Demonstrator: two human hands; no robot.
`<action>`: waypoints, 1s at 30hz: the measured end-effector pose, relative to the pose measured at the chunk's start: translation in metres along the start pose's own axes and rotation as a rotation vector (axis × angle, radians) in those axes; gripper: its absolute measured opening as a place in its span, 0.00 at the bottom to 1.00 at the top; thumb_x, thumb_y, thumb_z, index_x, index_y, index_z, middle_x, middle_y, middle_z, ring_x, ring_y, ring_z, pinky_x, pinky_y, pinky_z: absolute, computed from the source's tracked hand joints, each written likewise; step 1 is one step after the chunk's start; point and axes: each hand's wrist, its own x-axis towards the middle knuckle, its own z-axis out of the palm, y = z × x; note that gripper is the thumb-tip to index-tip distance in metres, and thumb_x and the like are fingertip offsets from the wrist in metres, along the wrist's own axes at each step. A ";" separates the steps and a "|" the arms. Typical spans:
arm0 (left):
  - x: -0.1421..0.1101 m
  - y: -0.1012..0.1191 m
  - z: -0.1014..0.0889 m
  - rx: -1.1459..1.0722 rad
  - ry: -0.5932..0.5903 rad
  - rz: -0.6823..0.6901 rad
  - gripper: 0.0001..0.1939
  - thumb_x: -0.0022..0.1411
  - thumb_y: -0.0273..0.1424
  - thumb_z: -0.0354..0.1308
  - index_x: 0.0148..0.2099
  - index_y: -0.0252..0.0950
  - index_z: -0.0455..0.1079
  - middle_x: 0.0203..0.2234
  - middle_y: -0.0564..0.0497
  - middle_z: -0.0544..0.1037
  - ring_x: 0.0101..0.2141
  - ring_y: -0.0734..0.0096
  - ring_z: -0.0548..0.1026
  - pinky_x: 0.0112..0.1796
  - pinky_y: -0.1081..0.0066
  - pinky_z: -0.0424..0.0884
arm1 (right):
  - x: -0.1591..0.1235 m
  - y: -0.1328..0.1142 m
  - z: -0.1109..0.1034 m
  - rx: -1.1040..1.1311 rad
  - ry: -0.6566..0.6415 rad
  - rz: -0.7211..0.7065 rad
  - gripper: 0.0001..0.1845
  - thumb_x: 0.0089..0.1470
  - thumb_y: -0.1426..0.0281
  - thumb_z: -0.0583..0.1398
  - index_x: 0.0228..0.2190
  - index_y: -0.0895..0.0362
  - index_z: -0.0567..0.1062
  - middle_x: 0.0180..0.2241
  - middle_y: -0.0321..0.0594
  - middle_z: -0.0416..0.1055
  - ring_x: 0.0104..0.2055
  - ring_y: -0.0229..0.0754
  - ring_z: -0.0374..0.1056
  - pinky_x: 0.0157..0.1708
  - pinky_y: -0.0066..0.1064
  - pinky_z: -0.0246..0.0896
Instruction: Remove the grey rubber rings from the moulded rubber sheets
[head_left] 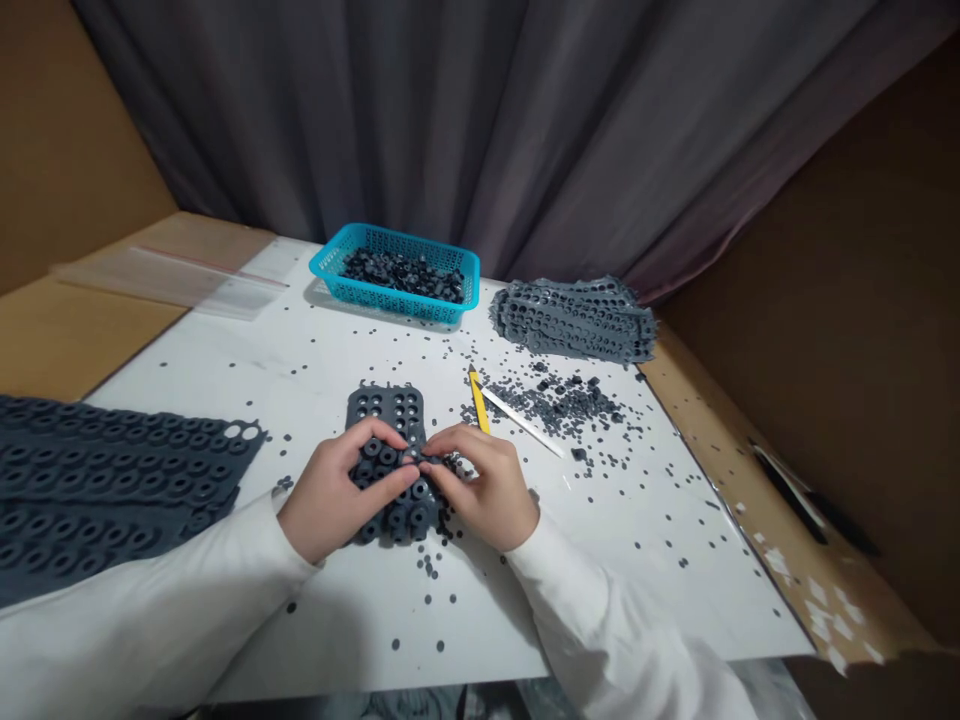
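Note:
A small dark grey rubber sheet [385,402] lies on the white table, with rows of round holes at its far end and raised rings toward me. My left hand [341,488] comes over it from the left, thumb and index finger closed on a ring-shaped part of the sheet. Opposite it, my right hand [480,480] pinches the same spot, its fingertips almost meeting the left ones. The fingers partly cover the bit between them. Small black discs [429,565] are scattered beside and below the sheet.
A blue basket [390,303] holds many small black parts. Punched-out sheets [574,322] are piled at the back right, near loose discs [574,405]. A yellow tool [478,400] touches a white strip [523,423]. Uncut ring sheets [112,480] lie left, a plastic bag [202,275] behind.

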 end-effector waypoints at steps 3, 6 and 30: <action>0.003 -0.001 0.001 -0.004 0.069 -0.041 0.10 0.54 0.38 0.57 0.29 0.38 0.63 0.22 0.55 0.70 0.27 0.70 0.69 0.30 0.72 0.65 | -0.004 -0.005 0.005 0.003 0.046 -0.013 0.06 0.50 0.77 0.57 0.29 0.56 0.73 0.28 0.40 0.73 0.32 0.39 0.69 0.33 0.32 0.66; 0.004 0.000 0.001 -0.064 0.100 -0.045 0.11 0.54 0.38 0.56 0.27 0.37 0.61 0.20 0.57 0.67 0.25 0.72 0.67 0.28 0.73 0.63 | -0.007 -0.011 0.014 0.077 0.213 0.037 0.05 0.49 0.78 0.58 0.27 0.56 0.72 0.27 0.39 0.73 0.31 0.39 0.69 0.32 0.32 0.65; 0.006 -0.010 -0.006 -0.614 -0.032 -0.350 0.25 0.46 0.38 0.65 0.46 0.37 0.64 0.35 0.48 0.75 0.35 0.60 0.75 0.36 0.63 0.71 | 0.195 0.114 -0.038 -0.134 0.352 0.356 0.17 0.37 0.72 0.65 0.33 0.63 0.74 0.37 0.48 0.74 0.38 0.44 0.70 0.43 0.37 0.63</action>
